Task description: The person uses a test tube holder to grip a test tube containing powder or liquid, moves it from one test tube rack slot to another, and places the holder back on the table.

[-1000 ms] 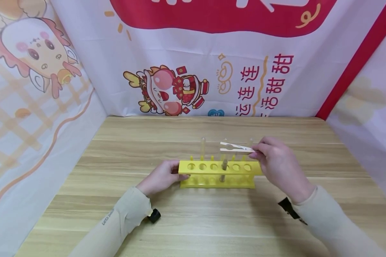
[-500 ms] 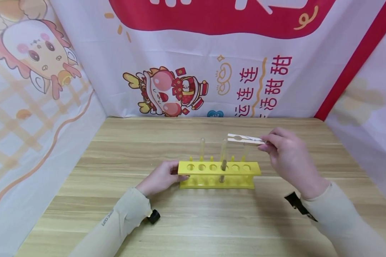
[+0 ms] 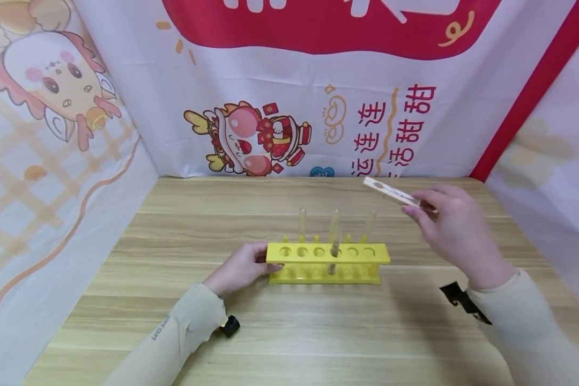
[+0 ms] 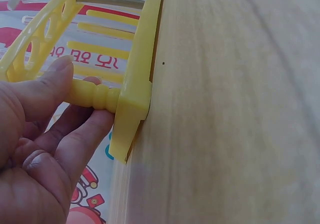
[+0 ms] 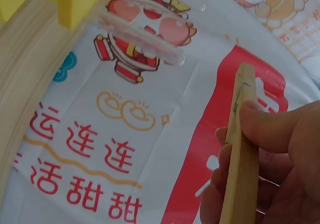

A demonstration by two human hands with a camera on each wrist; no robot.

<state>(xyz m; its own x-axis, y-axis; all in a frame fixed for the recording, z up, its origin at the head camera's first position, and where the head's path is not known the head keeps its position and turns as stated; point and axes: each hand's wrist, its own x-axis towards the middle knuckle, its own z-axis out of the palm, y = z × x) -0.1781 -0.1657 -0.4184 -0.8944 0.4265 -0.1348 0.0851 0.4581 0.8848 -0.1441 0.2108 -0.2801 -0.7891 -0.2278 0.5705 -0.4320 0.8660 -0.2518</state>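
A yellow test tube rack [image 3: 357,254] stands on the wooden table. My left hand [image 3: 241,266] grips the post [image 4: 90,94] at its left end, thumb and fingers around it. A test tube with greyish contents [image 3: 334,249] stands in the fourth hole from the left. Behind the front row, clear test tubes [image 3: 302,222] rise with rounded ends up, seemingly over the rack's pegs. My right hand [image 3: 455,228] holds a wooden test tube clamp [image 3: 391,192] in the air, right of and beyond the rack. In the right wrist view, the thumb presses the clamp [image 5: 242,154] near its wire spring.
Wood-grain table [image 3: 289,332] lies in front of and around the rack. A printed white cloth [image 3: 164,107] hangs behind the table, with more cloth at both sides. A black strap [image 3: 463,303] sits at the right wrist.
My right hand has moved right and upward with the clamp, away from above the rack, and the clamp has turned to slant. The left hand and the rack have stayed in place.
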